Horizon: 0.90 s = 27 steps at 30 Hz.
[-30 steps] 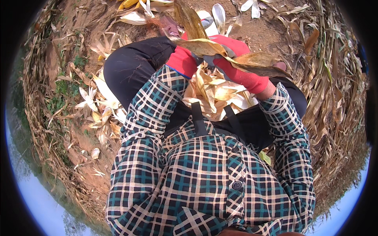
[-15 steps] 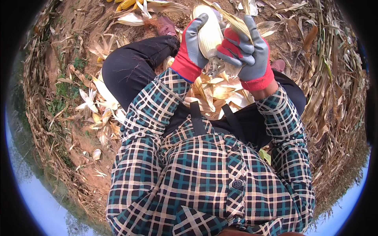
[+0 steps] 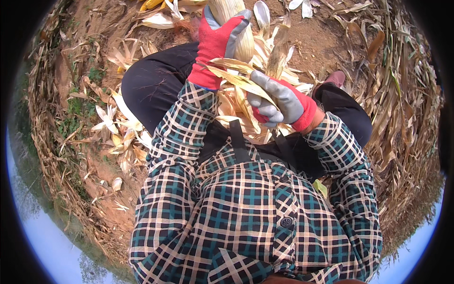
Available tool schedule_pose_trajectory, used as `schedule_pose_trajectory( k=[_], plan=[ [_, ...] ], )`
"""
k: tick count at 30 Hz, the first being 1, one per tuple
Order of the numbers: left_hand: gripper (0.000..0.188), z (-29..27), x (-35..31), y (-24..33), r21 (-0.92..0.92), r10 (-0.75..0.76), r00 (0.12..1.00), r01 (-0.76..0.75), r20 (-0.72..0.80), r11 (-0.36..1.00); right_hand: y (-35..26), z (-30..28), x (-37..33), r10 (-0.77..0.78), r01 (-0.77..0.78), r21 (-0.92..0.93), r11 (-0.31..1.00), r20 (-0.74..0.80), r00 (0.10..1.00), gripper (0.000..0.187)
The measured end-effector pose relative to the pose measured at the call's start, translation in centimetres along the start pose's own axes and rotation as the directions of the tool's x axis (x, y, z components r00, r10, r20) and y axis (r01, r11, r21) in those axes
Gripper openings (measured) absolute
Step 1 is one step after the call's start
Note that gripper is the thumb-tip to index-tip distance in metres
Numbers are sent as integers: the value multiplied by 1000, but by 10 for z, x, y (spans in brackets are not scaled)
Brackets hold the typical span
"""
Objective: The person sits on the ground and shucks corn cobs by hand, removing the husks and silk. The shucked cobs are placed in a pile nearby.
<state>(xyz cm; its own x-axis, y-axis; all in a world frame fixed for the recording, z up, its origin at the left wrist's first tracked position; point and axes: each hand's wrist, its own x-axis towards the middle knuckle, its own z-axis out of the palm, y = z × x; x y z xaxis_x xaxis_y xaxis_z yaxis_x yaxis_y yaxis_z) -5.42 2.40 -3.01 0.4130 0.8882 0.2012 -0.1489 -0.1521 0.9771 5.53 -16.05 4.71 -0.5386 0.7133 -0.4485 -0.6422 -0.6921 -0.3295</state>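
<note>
My left hand (image 3: 213, 42), in a red glove with grey coating, is closed around an ear of corn (image 3: 244, 45) still wrapped in pale, dry husk. The ear's far end runs out of the picture at the top. Lower and to the right, my right hand (image 3: 283, 100), gloved the same way, pinches long yellowish husk leaves (image 3: 247, 85). Their free ends reach left toward my left wrist; whether they still join the ear I cannot tell. Between my legs lies a heap of loose husks (image 3: 231, 108), partly covered by my right hand.
Bare yellow corn ears (image 3: 152, 4) lie at the far left. Torn husks (image 3: 108, 119) are scattered on brown soil beside my left leg. Dry corn stalks and leaves (image 3: 397, 104) lie thickly along the right. My bent legs (image 3: 153, 87) frame the husk heap.
My right hand has come down toward me, away from the ear, with husk leaves in its fingers. My left hand has shifted slightly up and left with the ear.
</note>
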Motion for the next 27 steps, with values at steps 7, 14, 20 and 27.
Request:
schedule_pose_trajectory(
  k=[7, 14, 20, 27],
  plan=[
    [36, 13, -15, 32, -162, -127, 991, 131, 36, 978, -66, -31, -33, -670, 146, -874, 464, -239, 703, 49],
    [49, 28, -24, 42, -281, -132, 987, 152, 88, 947, -68, -49, -16, -905, -12, -998, -55, 45, 423, 80],
    [66, 30, -27, 35, -189, -112, 987, 133, 118, 973, -26, 0, 8, -675, 220, -924, 313, -53, 736, 87],
    [69, 38, -34, 28, -449, -259, 951, 307, 167, 839, -6, -14, 16, -738, 179, -944, 276, -89, 669, 72]
  ],
)
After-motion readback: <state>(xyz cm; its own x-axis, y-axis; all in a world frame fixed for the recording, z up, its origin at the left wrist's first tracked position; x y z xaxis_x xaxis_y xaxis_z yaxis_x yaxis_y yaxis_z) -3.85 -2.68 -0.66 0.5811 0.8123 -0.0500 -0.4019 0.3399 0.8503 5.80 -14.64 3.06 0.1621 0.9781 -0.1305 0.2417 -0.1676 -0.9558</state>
